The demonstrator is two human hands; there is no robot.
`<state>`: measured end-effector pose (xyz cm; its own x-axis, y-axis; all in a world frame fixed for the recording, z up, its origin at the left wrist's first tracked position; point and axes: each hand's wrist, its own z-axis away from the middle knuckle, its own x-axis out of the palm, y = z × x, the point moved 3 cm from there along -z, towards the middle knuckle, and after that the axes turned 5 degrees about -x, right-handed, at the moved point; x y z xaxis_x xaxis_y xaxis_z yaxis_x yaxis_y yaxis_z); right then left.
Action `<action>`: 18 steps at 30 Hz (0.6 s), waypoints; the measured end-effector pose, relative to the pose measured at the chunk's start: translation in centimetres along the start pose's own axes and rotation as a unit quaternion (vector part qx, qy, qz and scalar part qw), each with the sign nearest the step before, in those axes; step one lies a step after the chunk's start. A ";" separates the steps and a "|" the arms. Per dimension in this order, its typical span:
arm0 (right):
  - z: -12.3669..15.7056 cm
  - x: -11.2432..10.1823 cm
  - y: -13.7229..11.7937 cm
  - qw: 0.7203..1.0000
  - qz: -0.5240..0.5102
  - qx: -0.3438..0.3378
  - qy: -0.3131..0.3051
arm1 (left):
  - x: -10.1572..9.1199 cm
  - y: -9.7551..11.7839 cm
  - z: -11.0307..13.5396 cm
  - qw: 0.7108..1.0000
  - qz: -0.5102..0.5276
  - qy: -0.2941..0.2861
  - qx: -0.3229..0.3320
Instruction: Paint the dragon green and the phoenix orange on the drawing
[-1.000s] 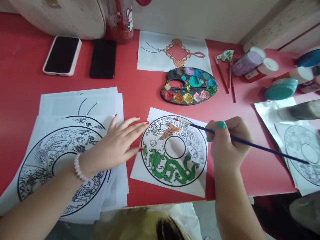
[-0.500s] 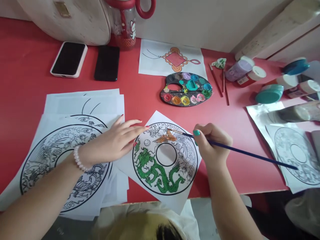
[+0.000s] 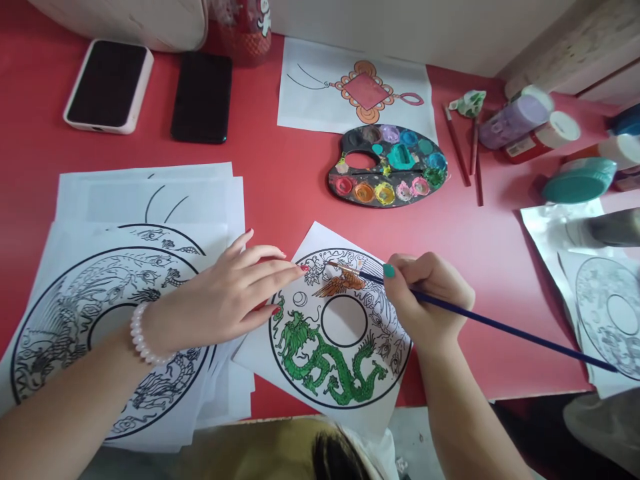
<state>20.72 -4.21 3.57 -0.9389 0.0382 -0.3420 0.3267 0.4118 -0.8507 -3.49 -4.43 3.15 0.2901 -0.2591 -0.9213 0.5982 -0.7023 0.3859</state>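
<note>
My right hand (image 3: 431, 300) pinches a long blue-handled paintbrush (image 3: 493, 323), its bristles at the head of a partly orange bird on a round printed drawing (image 3: 345, 320). A green dragon curls along the lower part of that ring, and the bird's tail is uncoloured. With fingers stretched out, my left hand (image 3: 235, 293) lies at the sheet's left edge, fingertips on the paper. Under my left wrist is a stack of uncoloured line drawings (image 3: 125, 257). Beyond the sheet, a black paint palette (image 3: 387, 167) holds several colours in its wells.
Behind the palette lies a coloured knot drawing (image 3: 367, 90). A white-cased phone (image 3: 107, 87) and a black phone (image 3: 201, 98) are at the back left. Thin brushes (image 3: 457, 147) and paint bottles (image 3: 516, 119) stand right, near another round drawing (image 3: 613, 310).
The view has shifted closer to the table. The brush tip has moved slightly left along the bird's head. My left hand stays flat by the sheet.
</note>
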 end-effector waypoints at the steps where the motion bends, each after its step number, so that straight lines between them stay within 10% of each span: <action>1: 0.1 0.0 0.1 1.000 0.004 -0.001 -0.003 | 0.0 0.0 0.0 1.000 0.001 -0.002 -0.001; 18: 0.4 0.2 0.2 0.999 0.036 0.001 -0.017 | 0.1 0.0 0.1 1.000 0.008 -0.010 0.005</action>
<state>20.64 -4.47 3.20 -0.9085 0.0373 -0.4161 0.3940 0.4078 -0.8237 -3.55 -4.47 3.07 0.2837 -0.2832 -0.9162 0.5867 -0.7045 0.3994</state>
